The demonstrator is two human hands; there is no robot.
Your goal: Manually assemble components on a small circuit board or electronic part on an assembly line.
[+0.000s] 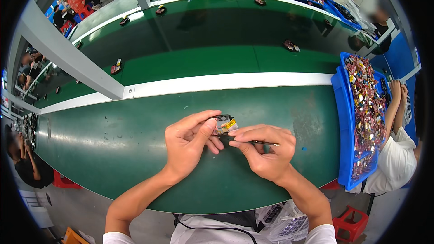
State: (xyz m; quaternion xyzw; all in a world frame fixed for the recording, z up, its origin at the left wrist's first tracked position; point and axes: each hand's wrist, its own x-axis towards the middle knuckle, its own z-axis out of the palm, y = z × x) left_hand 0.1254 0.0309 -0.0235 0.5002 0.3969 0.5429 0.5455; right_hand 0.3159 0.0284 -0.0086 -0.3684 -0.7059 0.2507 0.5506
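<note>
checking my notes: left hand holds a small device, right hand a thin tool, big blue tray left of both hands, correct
Not quite: the left hand holds the small device and the right hand the thin tool, but the head view shows the big blue tray right, not left, of both.

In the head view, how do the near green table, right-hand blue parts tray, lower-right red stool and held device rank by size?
1. Green table
2. Blue parts tray
3. Red stool
4. Held device
</note>
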